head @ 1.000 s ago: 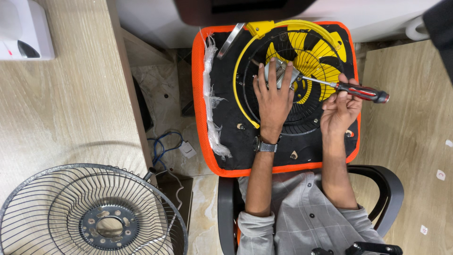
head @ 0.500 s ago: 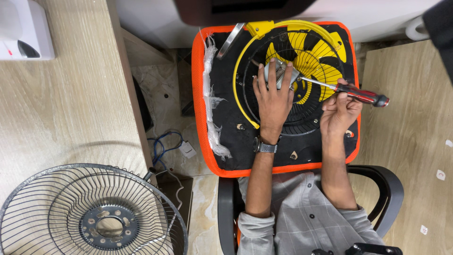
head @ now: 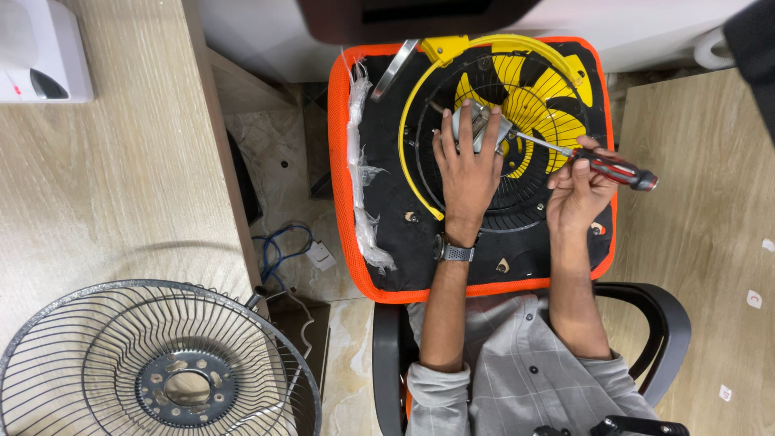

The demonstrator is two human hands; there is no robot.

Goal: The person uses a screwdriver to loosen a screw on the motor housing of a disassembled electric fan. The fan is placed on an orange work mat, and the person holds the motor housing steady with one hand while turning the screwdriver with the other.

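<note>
Left-hand fingers (head: 472,133) are spread flat and pressing down on the grey motor hub (head: 478,123) at the middle of the fan, so the left hand (head: 468,173) pins it, likely to stop it turning under the tool. Over on the right hand (head: 583,190), the fingers are curled tight around the red-and-black handle of the screwdriver (head: 601,164), its thin shaft angled down and left so the tip meets the hub just beside the left fingertips. The yellow blade (head: 537,101) and black rear grille (head: 492,218) lie flat, ringed by a yellow rim (head: 408,153), all resting on an orange-edged black cushion (head: 343,234) that serves as a bench in front of the seated person. Well apart, the detached metal front guard (head: 157,363) sits lower left on the wooden tabletop (head: 105,186).
</note>
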